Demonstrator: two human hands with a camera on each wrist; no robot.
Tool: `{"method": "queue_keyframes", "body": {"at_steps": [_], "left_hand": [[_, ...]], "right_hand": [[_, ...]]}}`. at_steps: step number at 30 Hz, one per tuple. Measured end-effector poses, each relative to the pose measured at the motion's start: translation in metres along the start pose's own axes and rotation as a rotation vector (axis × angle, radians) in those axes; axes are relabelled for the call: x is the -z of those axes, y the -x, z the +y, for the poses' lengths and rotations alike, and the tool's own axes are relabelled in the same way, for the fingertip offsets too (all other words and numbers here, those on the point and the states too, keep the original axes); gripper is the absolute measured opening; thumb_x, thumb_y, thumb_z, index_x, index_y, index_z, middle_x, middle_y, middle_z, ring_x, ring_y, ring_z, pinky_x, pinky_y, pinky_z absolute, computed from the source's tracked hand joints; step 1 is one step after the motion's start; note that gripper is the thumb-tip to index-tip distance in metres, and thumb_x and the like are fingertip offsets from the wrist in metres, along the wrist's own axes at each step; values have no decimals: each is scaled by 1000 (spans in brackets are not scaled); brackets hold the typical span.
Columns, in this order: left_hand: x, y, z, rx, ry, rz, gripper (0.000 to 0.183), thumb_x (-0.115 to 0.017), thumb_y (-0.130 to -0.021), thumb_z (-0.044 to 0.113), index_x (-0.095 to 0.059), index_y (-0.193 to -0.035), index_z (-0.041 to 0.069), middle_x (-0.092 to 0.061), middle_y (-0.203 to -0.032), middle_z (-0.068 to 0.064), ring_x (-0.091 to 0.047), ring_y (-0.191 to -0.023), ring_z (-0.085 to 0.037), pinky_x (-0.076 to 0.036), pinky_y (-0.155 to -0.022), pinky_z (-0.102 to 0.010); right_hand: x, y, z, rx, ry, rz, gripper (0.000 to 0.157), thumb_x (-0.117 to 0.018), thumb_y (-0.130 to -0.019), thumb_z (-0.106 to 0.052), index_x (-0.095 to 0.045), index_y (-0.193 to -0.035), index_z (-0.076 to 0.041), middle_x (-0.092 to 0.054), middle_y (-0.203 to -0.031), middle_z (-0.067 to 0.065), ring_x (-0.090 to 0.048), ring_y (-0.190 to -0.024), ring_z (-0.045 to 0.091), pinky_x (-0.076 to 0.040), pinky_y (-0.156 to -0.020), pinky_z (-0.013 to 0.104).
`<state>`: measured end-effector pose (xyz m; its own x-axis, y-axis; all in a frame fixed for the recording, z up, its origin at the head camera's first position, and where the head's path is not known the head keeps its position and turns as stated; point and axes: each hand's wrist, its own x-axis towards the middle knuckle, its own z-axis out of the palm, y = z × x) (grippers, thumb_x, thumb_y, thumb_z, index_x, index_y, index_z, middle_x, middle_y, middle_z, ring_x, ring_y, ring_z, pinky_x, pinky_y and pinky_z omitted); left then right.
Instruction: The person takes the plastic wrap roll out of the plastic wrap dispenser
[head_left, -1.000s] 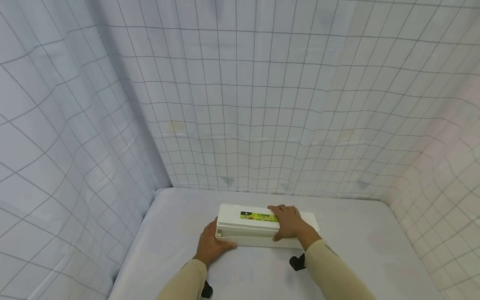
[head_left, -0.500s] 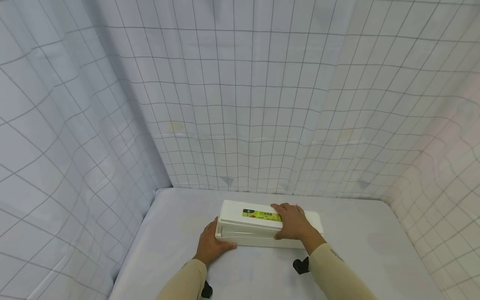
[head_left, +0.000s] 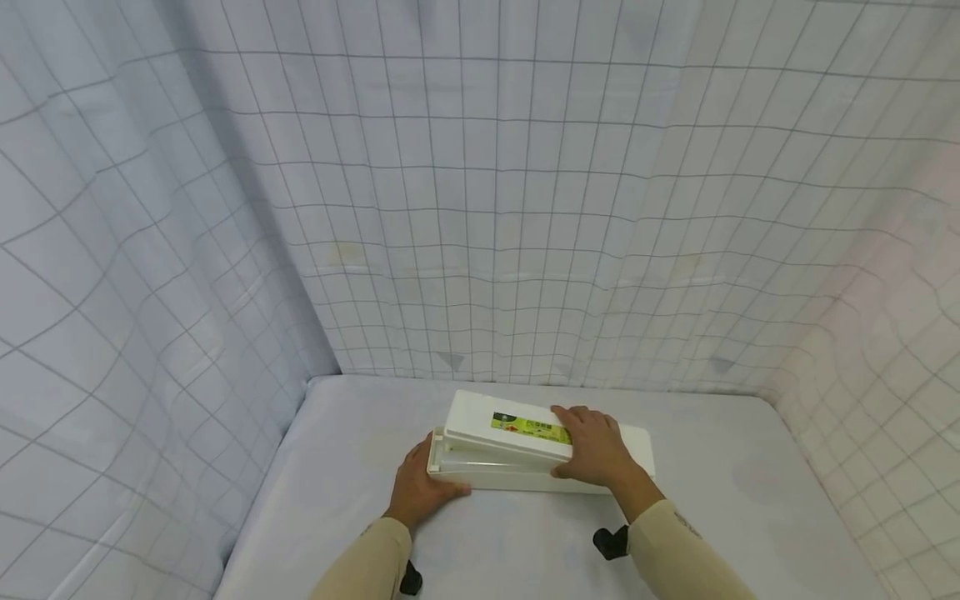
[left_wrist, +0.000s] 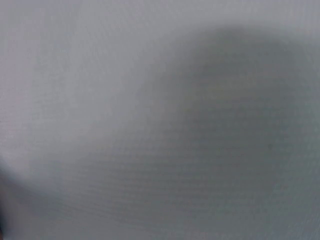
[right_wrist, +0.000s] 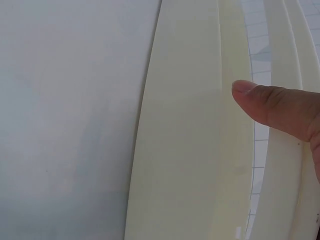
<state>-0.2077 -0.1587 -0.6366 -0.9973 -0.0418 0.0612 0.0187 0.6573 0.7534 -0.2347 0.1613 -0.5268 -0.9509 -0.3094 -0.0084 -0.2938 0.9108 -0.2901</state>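
Note:
A long white plastic box [head_left: 510, 482] lies across the table, its white lid [head_left: 474, 417] askew and raised at the left end. Through the gap there, part of the box's inside shows. My left hand [head_left: 418, 490] grips the box's left end, thumb along the front wall, fingers behind the end. Over the lid, right of its green-yellow label [head_left: 517, 425], my right hand [head_left: 596, 448] holds it across its width. In the right wrist view the thumb [right_wrist: 272, 107] lies at the lid's edge [right_wrist: 282, 195], with a gap between lid and box wall [right_wrist: 175, 125].
White cloth covers the table [head_left: 360, 417]. Grid-patterned white curtains [head_left: 480, 208] hang behind it and on both sides. A black wrist-worn piece [head_left: 611, 542] sits by the right sleeve. The left wrist view holds only blurred grey cloth [left_wrist: 150, 125].
The lid's left end has risen and swung back and to the right with my right hand, widening the opening. My left hand and the box have stayed nearly in place.

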Motion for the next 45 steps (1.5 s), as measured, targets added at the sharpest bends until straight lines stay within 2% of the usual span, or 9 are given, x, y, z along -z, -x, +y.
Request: {"method": "queue_keyframes", "body": {"at_steps": [3,12,21,28,41,45], "left_hand": [[0,0,-1,4,-6,-2,117,-96,-57,55,-42,-155,19,-60,-147,-5,-45,-144,-37,-32,-120,-63],[1,-1,0,-53,-11,47,114,-96,-56,52,-46,-152,15,-64,-140,-9,-51,-137,-40,-38,-115,-64],[4,0,4,-9,-3,11,118,-97,-57,51,-43,-154,12,-59,-147,-12,-47,-141,-42,-34,-118,-64],[2,-1,2,-5,-19,11,121,-97,-56,52,-41,-155,11,-60,-145,-13,-49,-139,-41,-35,-117,-64],[-1,0,-1,25,-5,6,122,-97,-55,55,-40,-156,17,-59,-146,-10,-48,-140,-39,-33,-119,-64],[0,1,-1,21,-10,9,123,-97,-55,54,-39,-156,15,-58,-146,-12,-48,-139,-41,-34,-118,-64]], "right_hand": [[-3,6,2,-29,-25,8,102,-92,-68,-44,-44,-155,-21,-54,-146,11,-50,-133,36,-36,-115,62],[-8,16,4,-79,-35,52,103,-91,-71,-46,-40,-157,-18,-53,-146,14,-47,-136,39,-34,-117,62],[-16,24,10,-135,-9,110,104,-89,-72,-49,-39,-157,-17,-52,-147,16,-47,-135,42,-35,-115,64],[-15,30,16,-166,11,130,106,-89,-72,-49,-37,-158,-15,-51,-147,18,-46,-135,44,-36,-114,66],[-19,47,41,-229,-8,175,107,-89,-72,-48,-36,-158,-11,-50,-146,24,-46,-133,49,-35,-112,67],[-21,52,48,-253,-14,175,107,-88,-73,-48,-36,-158,-10,-49,-146,25,-46,-133,50,-35,-111,69]]}}
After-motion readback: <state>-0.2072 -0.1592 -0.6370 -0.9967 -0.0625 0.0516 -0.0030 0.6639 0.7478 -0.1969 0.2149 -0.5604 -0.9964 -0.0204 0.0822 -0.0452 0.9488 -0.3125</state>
